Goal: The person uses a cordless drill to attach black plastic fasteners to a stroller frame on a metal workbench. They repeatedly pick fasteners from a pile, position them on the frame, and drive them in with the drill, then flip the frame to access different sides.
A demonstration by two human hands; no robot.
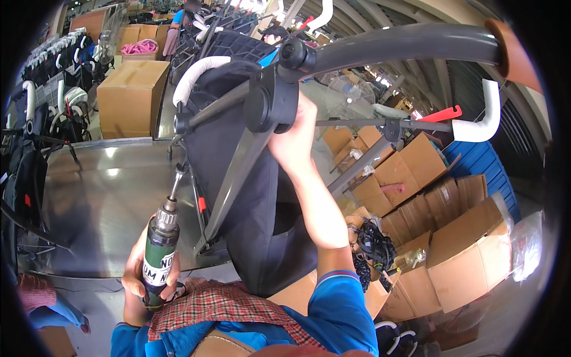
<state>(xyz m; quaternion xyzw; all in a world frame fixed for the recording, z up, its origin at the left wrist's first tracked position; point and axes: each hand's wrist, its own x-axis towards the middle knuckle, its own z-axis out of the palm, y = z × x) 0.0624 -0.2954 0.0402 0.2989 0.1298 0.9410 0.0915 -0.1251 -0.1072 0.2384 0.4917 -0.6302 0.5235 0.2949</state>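
My left hand (135, 278) is closed around a green and black electric screwdriver (162, 247), held upright with its bit pointing away from me. The bit's tip is beside the left side of a stroller (223, 160) with a black fabric seat and grey tubes; whether it touches the frame I cannot tell. Higher up, my right hand (295, 140) grips the stroller frame at a black plastic joint (270, 101), its fingers partly hidden behind it. A curved grey tube (404, 50) runs right from this joint. White covers wrap the handles (199, 74).
The stroller stands at a shiny metal table (119, 208). More folded strollers (27, 160) line the left side. A large cardboard box (132, 98) sits beyond the table; open cartons (467, 256), black parts (375, 244) and a blue crate (491, 172) fill the right. Other people are nearby.
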